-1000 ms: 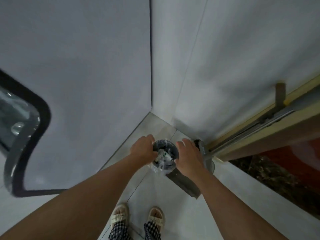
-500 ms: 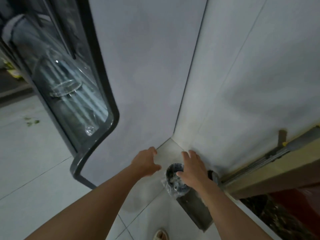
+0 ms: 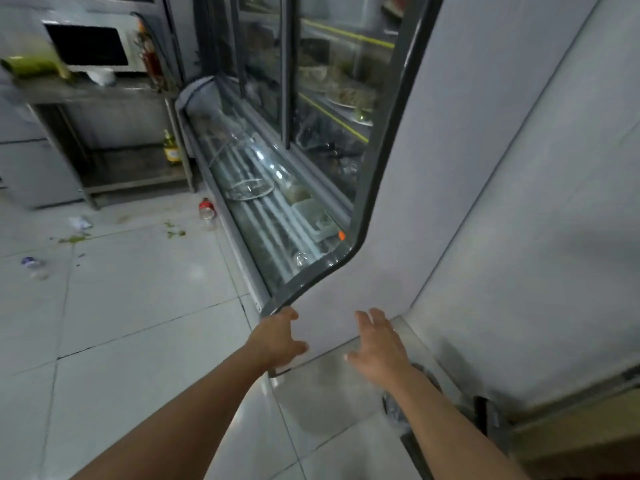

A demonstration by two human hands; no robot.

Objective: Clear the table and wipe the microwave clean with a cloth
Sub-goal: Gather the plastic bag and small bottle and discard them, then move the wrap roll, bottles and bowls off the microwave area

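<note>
My left hand [image 3: 280, 337] and my right hand [image 3: 379, 346] hang in front of me with relaxed fingers, holding nothing. Under my right forearm the rim of a lined trash bin [image 3: 393, 408] peeks out in the floor corner. Far off at the top left, a white microwave [image 3: 91, 46] stands on a steel table [image 3: 86, 90]. A green object [image 3: 33, 65] and a white bowl-like thing [image 3: 100, 76] lie on the table in front of it. No cloth is visible.
A glass display cooler [image 3: 277, 174] runs along the wall between me and the table. Bottles [image 3: 207, 211] and green scraps [image 3: 175, 233] litter the tiled floor. A yellow bottle [image 3: 171, 148] stands on the table's lower shelf. White walls close in on the right.
My view has swung up and left from the bin corner toward the kitchen. Both hands have let go of the bin and lifted away from it, now open.
</note>
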